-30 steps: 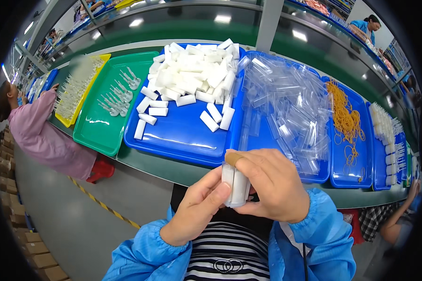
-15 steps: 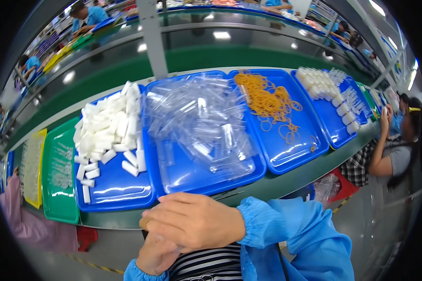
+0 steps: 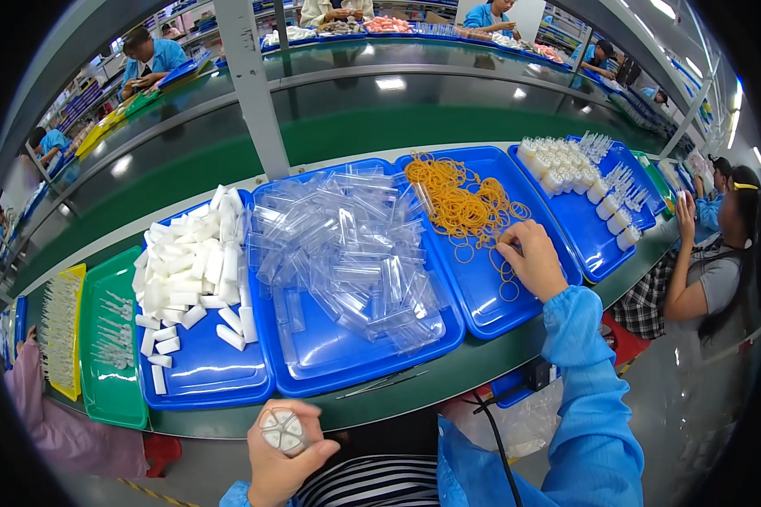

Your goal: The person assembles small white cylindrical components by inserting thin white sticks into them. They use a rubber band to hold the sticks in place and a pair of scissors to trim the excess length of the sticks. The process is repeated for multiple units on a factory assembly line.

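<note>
White bundle [image 3: 282, 431], round at the end and split into wedge-like segments, sits in the left hand [image 3: 271, 471], just in front of the near edge of the desk [image 3: 452, 369]. The fingers and thumb curl around its sides, with the segmented end facing up. The right hand [image 3: 534, 260] reaches over the tray of orange rubber bands [image 3: 457, 198], thumb and forefinger close together at the near side of the heap; whether a band is pinched between them is hard to tell from here. A few loose bands lie near and under that hand on the blue tray [image 3: 482, 300].

To the left of the bands, clear plastic sleeves [image 3: 347, 245] are piled in a second blue tray [image 3: 372, 365], and white blocks [image 3: 190, 262] are heaped in a third [image 3: 216, 372]. Farther left stand a green tray [image 3: 114, 401] and a yellow tray [image 3: 78, 338], both holding small pale parts. Right of the bands, white cylinders [image 3: 562, 165] stand in rows. Thin metal tweezers [image 3: 383, 384] lie on the desk near its front edge.
</note>
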{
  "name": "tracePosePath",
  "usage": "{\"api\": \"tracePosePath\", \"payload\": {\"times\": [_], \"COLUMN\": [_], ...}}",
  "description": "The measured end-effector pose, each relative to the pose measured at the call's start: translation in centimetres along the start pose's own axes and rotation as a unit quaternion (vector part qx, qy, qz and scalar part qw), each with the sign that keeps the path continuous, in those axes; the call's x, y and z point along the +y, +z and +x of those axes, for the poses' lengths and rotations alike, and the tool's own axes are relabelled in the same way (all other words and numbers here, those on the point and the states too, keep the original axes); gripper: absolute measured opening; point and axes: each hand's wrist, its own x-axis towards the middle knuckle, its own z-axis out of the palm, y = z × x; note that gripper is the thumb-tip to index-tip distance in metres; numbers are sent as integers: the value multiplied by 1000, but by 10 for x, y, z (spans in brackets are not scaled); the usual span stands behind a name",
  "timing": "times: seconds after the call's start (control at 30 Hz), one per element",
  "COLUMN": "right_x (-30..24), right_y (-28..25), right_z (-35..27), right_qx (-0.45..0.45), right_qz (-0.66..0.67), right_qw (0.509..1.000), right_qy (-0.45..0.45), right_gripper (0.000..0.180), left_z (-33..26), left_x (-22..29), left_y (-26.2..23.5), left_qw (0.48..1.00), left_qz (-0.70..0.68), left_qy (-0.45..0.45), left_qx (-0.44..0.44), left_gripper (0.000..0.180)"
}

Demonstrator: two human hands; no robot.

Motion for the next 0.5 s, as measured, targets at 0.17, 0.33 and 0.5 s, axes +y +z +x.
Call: {"api": "tracePosePath", "payload": {"times": [0.17,0.33,0.5], "right_x": [-7,3,-11], "right_y": [-7,-4,-39], "right_z": [11,11,5], "right_qx": [76,59,139], "right_qz": [135,71,336], "right_qw": [985,983,932], "right_qy": [-72,-158,-1], "right_gripper": [17,23,8], "left_z": [-4,-11,1], "left_x": [-11,-20,-10], "left_y": [-5,-11,-12], "left_qw": [990,994,992], "left_qz": [-54,6,-116], "left_qy": [-83,-47,-36], "left_qx": [97,96,41], "left_gripper": [29,27,24]}}
